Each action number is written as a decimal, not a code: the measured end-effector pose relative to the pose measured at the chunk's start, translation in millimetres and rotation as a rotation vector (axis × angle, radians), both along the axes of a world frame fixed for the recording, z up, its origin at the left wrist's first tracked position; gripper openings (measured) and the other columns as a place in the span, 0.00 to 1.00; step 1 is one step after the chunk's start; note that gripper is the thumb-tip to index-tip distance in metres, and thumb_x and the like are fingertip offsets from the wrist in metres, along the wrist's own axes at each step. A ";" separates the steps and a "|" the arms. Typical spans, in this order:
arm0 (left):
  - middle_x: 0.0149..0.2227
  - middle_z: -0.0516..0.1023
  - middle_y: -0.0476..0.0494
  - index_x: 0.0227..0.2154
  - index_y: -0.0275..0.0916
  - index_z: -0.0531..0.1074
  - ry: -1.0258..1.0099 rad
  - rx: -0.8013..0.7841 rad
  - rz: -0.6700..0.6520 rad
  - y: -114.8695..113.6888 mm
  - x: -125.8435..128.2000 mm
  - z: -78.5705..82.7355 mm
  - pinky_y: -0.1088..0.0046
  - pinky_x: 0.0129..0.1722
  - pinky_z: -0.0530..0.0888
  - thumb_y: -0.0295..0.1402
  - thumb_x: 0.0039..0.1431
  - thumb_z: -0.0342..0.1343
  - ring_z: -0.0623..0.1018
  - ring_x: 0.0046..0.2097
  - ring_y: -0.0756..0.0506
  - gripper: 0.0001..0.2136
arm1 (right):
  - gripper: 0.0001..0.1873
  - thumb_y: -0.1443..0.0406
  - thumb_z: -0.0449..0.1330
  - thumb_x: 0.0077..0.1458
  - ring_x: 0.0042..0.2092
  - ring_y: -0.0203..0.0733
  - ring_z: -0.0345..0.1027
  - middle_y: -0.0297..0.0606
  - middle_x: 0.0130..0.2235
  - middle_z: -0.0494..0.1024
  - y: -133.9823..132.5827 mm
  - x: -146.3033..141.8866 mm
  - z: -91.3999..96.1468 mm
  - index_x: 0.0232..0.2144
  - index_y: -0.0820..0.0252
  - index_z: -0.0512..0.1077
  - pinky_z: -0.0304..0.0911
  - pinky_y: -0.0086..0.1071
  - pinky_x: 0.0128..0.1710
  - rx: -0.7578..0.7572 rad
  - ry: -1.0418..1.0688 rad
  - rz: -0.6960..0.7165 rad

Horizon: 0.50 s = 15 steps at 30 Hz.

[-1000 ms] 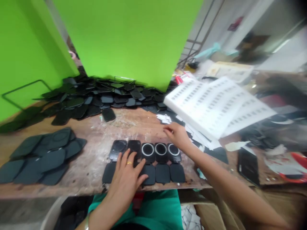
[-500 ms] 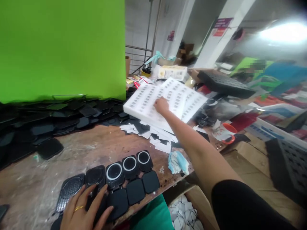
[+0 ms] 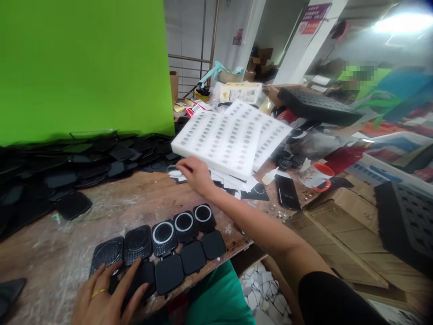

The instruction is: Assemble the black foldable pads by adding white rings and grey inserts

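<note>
Head view: right hand [image 3: 198, 174], grip seemingly pinching something unclear, is nearing the black cases [image 3: 162, 250]; left hand [image 3: 106, 300], fingers spread, should be steadying them.

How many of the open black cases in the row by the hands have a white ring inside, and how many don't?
Cases with a white ring: 3
Cases without a ring: 2
Total: 5
The left hand rests on the ringless end of the row; the right hand hovers behind it.
</note>
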<state>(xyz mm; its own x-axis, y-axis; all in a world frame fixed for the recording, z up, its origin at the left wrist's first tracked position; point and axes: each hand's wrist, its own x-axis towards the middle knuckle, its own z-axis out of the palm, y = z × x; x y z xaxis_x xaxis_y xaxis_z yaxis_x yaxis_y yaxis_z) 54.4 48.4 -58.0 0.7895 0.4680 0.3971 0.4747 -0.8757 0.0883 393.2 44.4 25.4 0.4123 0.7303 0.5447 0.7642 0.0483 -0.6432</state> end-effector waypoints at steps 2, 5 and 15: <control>0.45 0.73 0.25 0.46 0.34 0.79 0.003 0.050 0.001 -5.8 4.5 5.0 0.43 0.46 0.72 0.45 0.66 0.42 0.71 0.50 0.25 0.25 | 0.05 0.71 0.60 0.57 0.39 0.38 0.71 0.37 0.36 0.79 -4.3 -33.1 -5.2 0.35 0.60 0.76 0.64 0.30 0.44 -0.093 0.159 0.144; 0.48 0.72 0.27 0.47 0.39 0.79 0.027 0.054 0.067 -18.5 5.5 11.2 0.43 0.48 0.72 0.40 0.65 0.48 0.69 0.53 0.26 0.18 | 0.03 0.71 0.61 0.53 0.34 0.37 0.70 0.35 0.31 0.78 -14.1 -66.9 -11.7 0.31 0.61 0.75 0.64 0.30 0.37 -0.278 0.373 0.232; 0.55 0.69 0.34 0.54 0.45 0.74 0.171 -0.227 0.248 -44.6 7.3 37.5 0.40 0.61 0.62 0.38 0.58 0.63 0.64 0.62 0.28 0.21 | 0.06 0.62 0.59 0.50 0.21 0.33 0.63 0.29 0.21 0.71 -15.5 -108.0 -37.6 0.27 0.59 0.70 0.60 0.26 0.22 -0.549 0.540 0.446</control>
